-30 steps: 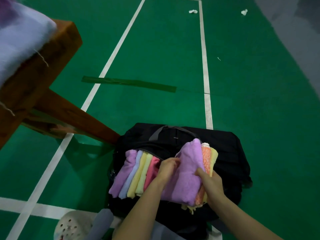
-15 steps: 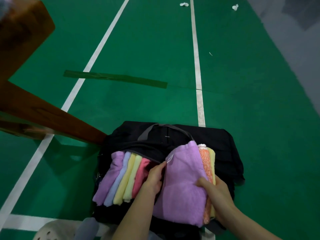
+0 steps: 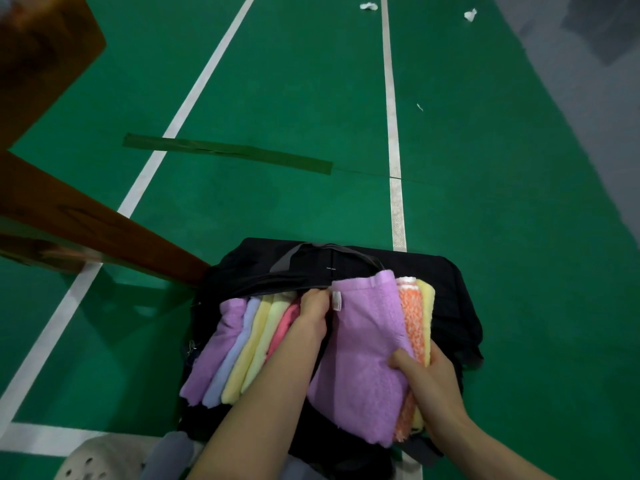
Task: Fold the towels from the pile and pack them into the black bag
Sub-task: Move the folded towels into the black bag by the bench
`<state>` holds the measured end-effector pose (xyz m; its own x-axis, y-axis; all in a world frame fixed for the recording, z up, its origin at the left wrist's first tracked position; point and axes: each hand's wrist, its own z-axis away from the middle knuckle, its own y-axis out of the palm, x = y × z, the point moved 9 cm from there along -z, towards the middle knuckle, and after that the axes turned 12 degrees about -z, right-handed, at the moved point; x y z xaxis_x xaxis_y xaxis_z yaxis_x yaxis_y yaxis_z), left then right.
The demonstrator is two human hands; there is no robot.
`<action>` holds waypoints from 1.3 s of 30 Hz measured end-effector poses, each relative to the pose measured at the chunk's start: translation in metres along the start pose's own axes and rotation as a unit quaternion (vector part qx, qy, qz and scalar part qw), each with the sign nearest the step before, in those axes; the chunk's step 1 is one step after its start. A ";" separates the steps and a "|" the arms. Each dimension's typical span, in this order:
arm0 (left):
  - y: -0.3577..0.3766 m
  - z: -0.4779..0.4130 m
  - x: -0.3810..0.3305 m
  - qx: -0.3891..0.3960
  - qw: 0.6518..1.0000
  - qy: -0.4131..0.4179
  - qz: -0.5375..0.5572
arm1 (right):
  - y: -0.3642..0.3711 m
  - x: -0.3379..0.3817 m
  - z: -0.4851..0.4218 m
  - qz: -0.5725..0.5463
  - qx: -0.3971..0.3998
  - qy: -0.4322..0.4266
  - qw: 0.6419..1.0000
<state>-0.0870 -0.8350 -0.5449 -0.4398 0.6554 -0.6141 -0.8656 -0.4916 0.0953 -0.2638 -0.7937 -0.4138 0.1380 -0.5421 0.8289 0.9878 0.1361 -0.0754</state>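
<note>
Black bag [image 3: 446, 299]: it sits open on the green floor [image 3: 519, 237], and it is the landmark here.
Purple towel [image 3: 363, 348]: folded, standing on edge in the right part of the bag.
Orange towel [image 3: 412, 313]: just right of the purple towel, touching it.
Yellow towel [image 3: 426, 299]: at the far right of the bag, beside the orange one.
Row of towels [image 3: 242, 344]: five folded ones packed side by side in the left part of the bag.
Left hand [image 3: 313, 311]: in the middle of the bag; fingers curl down between the pink towel and the purple towel.
Right hand [image 3: 427, 379]: at the near right of the bag; thumb and fingers clamp the purple, orange and yellow towels together.
Wooden table leg [image 3: 97, 233]: touches the bag's far left corner.
Shoe [image 3: 100, 460]: near left of the bag.
</note>
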 end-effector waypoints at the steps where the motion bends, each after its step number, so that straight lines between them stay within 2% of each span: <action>1: 0.001 -0.004 -0.004 0.008 1.000 -0.013 0.012 | -0.001 -0.001 0.000 -0.001 -0.012 -0.009 1.000; 7: 0.003 -0.010 -0.029 0.035 0.998 -0.038 0.029 | 0.002 -0.020 0.002 -0.004 -0.068 -0.057 0.996; 10: -0.003 -0.019 -0.036 0.011 0.998 -0.047 0.026 | 0.007 -0.030 0.003 -0.003 -0.084 -0.066 0.994; 15: 0.009 -0.006 -0.066 0.030 0.996 0.017 0.086 | 0.005 -0.065 -0.007 0.012 -0.113 -0.004 0.994; 19: 0.012 0.000 -0.072 0.072 0.992 0.030 0.100 | 0.005 -0.091 -0.023 -0.002 -0.184 0.080 0.980; 23: 0.008 0.004 -0.062 0.089 0.993 0.014 0.070 | 0.023 -0.087 -0.040 0.007 -0.219 0.069 0.973; 26: 0.005 0.005 -0.059 0.091 0.993 0.011 0.072 | 0.046 -0.087 -0.051 0.045 -0.203 0.072 0.976; 29: 0.008 0.009 -0.062 0.106 0.989 0.023 0.100 | 0.077 -0.093 -0.058 0.097 -0.150 0.086 0.980; 33: 0.012 0.016 -0.056 0.135 0.983 0.023 0.119 | 0.115 -0.100 -0.061 0.085 -0.103 0.088 0.987; 36: -0.002 0.021 -0.039 0.145 0.988 0.025 0.045 | 0.126 -0.100 -0.061 0.062 -0.106 0.074 0.990; 39: -0.027 0.025 -0.035 0.123 0.988 0.077 -0.055 | 0.129 -0.080 -0.069 0.087 -0.097 0.041 0.991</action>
<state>-0.0543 -0.8299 -0.5066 -0.3143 0.5928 -0.7415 -0.9465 -0.2559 0.1966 -0.1422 -0.7901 -0.5286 0.3046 -0.5913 0.7467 0.9427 0.0751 -0.3251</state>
